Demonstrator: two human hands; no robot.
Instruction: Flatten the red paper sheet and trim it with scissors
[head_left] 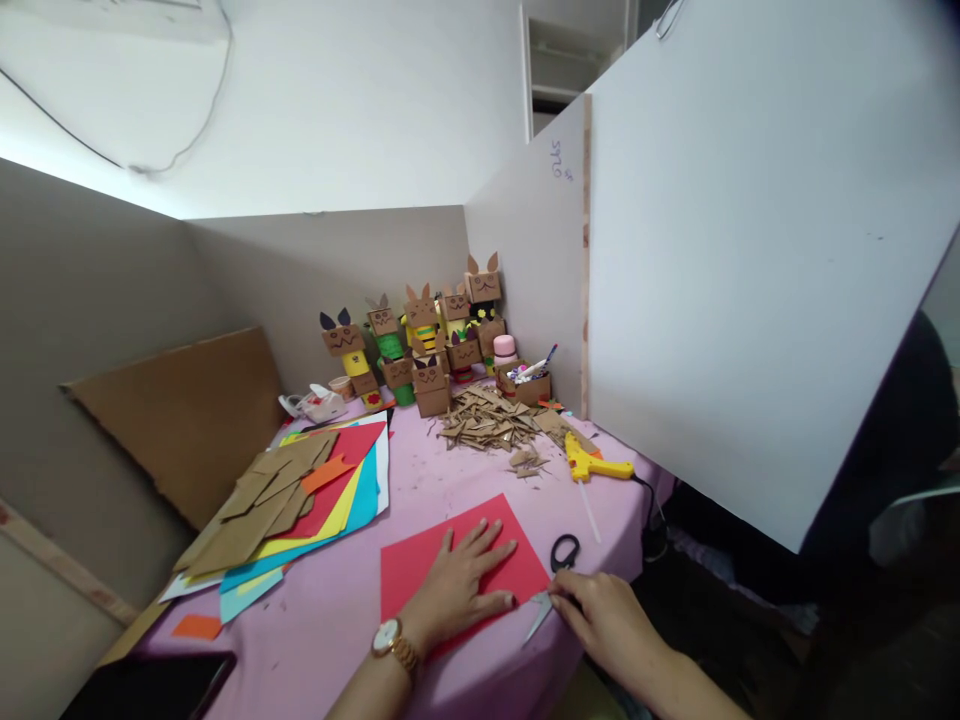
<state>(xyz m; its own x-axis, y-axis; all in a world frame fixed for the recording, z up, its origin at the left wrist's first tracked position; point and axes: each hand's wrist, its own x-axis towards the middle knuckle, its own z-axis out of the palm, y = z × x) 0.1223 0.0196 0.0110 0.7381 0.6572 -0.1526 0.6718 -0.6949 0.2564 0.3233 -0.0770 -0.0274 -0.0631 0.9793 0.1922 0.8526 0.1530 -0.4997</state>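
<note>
A sheet of red paper (409, 575) lies on the pink-covered table near its front edge. My left hand (469, 575) rests flat on it, fingers spread, a gold watch (387, 637) at the wrist. At the paper's right corner is my right hand (596, 605), with thumb and fingers closed together. Beneath or beside those fingers lie scissors with black handles (564, 552). Their blades show on the other side of the fingertips, and their middle is hidden. Whether the fingers pinch the paper corner or the scissors, I cannot tell.
Coloured sheets (367, 490) with cardboard pieces (277, 490) on top lie left. A yellow glue gun (596, 462) is at the right edge. Behind are cardboard scraps (487, 415), several cardboard animal figures (431, 385) and a small box (529, 388). A phone (150, 688) lies front left.
</note>
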